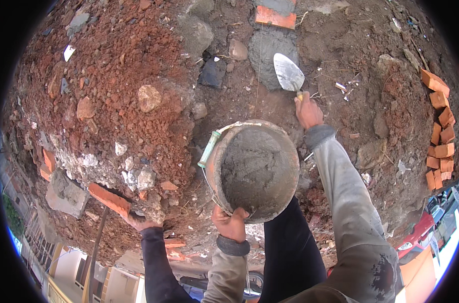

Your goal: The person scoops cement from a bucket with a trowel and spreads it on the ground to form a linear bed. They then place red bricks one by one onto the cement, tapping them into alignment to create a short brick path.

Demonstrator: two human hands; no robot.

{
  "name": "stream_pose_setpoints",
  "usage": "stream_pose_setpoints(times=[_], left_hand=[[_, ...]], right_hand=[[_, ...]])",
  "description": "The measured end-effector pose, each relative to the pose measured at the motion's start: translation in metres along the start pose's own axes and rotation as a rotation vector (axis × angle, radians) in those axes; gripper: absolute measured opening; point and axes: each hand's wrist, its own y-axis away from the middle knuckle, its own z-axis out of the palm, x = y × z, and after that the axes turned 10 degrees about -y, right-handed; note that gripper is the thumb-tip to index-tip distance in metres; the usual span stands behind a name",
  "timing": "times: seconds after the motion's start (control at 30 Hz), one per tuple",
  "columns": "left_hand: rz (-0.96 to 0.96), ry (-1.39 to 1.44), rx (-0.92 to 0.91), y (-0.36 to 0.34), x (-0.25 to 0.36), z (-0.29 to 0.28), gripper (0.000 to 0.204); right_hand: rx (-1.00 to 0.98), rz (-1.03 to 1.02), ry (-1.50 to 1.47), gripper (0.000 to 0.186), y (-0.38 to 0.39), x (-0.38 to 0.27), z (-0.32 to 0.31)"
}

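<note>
Rough soil (353,108) carries a mortar strip (270,48), one brick (275,17) apparently laid, the rest unbricked; left grip (230,224) pinches the bucket rim (216,174), right grip (309,112) clasps the trowel (288,73).

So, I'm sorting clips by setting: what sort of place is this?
Likely an outdoor building site: there's a bucket of grey mortar, a trowel in the right hand, and orange bricks piled on bare soil.

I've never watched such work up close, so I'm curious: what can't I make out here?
All in the head view:
Floor of the bucket: hidden by the grey mortar.
Trowel handle: mostly covered by the right hand.
Co-worker's hand: partly hidden by the brick beside it.
White scraps right of the trowel: too small to identify.
</note>
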Motion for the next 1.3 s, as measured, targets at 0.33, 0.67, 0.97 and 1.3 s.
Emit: stream_pose_setpoints(times=[0.33, 0.67, 0.97, 1.3], left_hand=[[-0.051, 0.045, -0.016, -0.016, -0.031, 0.01, 0.032], [-0.074, 0.093, 0.089, -0.016, -0.032, 0.018, 0.019], [-0.061, 0.031, 0.031, -0.012, -0.044, -0.004, 0.026], [-0.09, -0.063, 0.085, -0.012, -0.022, 0.008, 0.015]], right_hand=[[-0.202, 0.126, -0.024, 0.049, -0.096, -0.009, 0.013], [-0.373, 0.175, -0.187, 0.046, -0.087, -0.06, -0.007], [-0.28, 0.333, -0.461, 0.049, -0.033, -0.048, -0.029], [-0.291, 0.134, -0.021, 0.046, 0.008, 0.011, 0.027]])
